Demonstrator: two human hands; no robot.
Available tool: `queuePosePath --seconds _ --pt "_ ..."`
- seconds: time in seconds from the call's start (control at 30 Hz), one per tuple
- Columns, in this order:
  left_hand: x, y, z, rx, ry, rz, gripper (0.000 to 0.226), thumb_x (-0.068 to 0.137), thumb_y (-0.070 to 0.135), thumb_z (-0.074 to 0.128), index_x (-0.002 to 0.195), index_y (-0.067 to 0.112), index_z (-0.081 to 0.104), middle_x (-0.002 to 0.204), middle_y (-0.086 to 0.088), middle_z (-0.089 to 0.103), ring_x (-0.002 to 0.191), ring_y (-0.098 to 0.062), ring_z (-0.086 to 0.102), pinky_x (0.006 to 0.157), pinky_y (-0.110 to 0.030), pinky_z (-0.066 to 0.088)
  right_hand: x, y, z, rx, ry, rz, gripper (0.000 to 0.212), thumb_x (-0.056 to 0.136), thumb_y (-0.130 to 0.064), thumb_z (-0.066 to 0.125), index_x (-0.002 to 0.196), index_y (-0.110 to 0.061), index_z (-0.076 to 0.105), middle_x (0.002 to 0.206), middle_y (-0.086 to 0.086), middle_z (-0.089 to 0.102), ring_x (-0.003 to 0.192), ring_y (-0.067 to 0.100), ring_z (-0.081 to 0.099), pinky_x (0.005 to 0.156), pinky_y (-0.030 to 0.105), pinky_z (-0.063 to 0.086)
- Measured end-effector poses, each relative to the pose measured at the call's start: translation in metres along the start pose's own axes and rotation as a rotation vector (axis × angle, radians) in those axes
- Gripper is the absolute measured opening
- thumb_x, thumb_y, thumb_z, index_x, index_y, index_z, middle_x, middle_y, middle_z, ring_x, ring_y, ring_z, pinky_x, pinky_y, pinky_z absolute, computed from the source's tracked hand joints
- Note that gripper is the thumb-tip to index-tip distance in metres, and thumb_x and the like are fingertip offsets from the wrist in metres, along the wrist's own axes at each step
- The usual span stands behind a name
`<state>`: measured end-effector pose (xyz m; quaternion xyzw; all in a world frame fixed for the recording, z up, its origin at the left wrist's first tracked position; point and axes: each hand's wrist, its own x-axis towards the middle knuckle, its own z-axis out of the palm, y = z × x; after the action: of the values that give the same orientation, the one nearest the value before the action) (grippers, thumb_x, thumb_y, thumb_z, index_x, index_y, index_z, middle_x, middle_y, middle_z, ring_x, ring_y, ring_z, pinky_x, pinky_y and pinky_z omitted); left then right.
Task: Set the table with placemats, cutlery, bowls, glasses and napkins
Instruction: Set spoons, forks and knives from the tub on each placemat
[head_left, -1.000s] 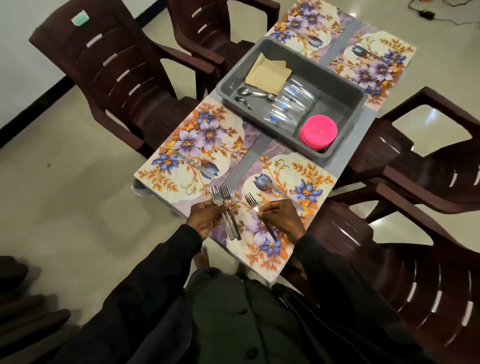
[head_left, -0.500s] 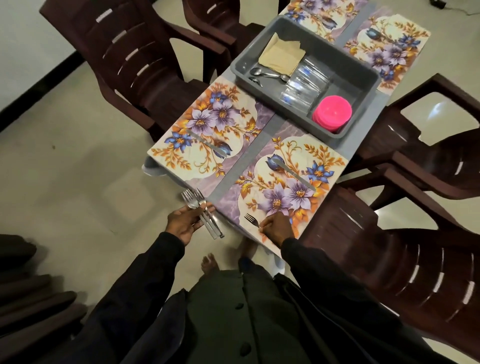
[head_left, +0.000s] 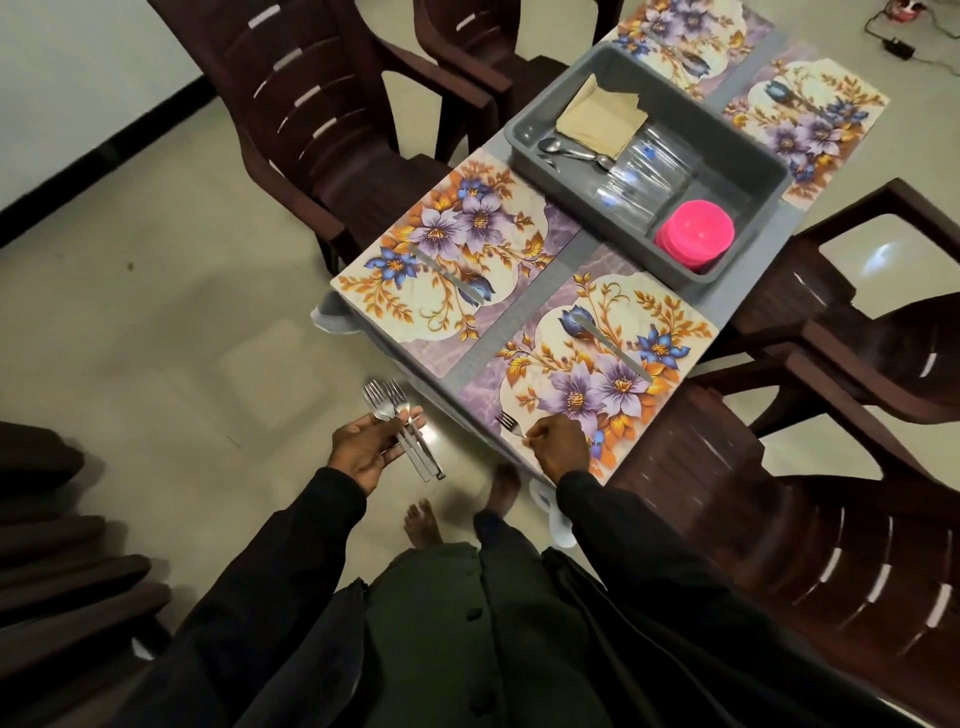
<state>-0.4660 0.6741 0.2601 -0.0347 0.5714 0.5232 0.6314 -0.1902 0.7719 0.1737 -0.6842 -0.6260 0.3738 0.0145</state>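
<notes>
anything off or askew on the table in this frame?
Nothing spilled or damaged. One oddity: the near right placemat overhangs the table edge at its near corner, where the right hand is setting a fork. Glasses lie on their sides in the grey bin.

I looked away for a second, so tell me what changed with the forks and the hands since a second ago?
The left hand drew its bundle of forks back off the table's corner; it now hangs over the floor. The right hand slid its single fork toward the near edge of the near placemat, grip unchanged. The knives and the grey tub stayed put.
</notes>
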Motion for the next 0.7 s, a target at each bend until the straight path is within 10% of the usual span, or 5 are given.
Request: queuePosePath --seconds 0.5,0.7 --pt "-0.008 0.010 -0.018 -0.027 -0.039 -0.019 0.039 0.095 0.000 0.065 0.133 -0.007 0.059 0.120 -0.022 0.073 0.111 -0.033 0.072 0.094 -0.041 0.060 -0.010 -0.016 -0.005 0.046 0.092 -0.098 0.007 0.086 -0.018 0.073 0.084 -0.013 0.076 0.083 -0.001 0.073 0.078 0.015 0.065 0.073 0.034 0.055" --pt "-0.018 0.029 -0.027 -0.079 -0.113 -0.017 0.034 0.100 0.001 0.058 0.133 -0.009 0.056 0.125 -0.025 0.070 0.118 -0.037 0.068 0.104 -0.048 0.054 -0.046 -0.117 -0.014 0.352 -0.214 -0.358 0.006 0.091 -0.018 0.074 0.092 -0.015 0.079 0.084 -0.002 0.075 0.079 0.013 0.070 0.076 0.018 0.057"
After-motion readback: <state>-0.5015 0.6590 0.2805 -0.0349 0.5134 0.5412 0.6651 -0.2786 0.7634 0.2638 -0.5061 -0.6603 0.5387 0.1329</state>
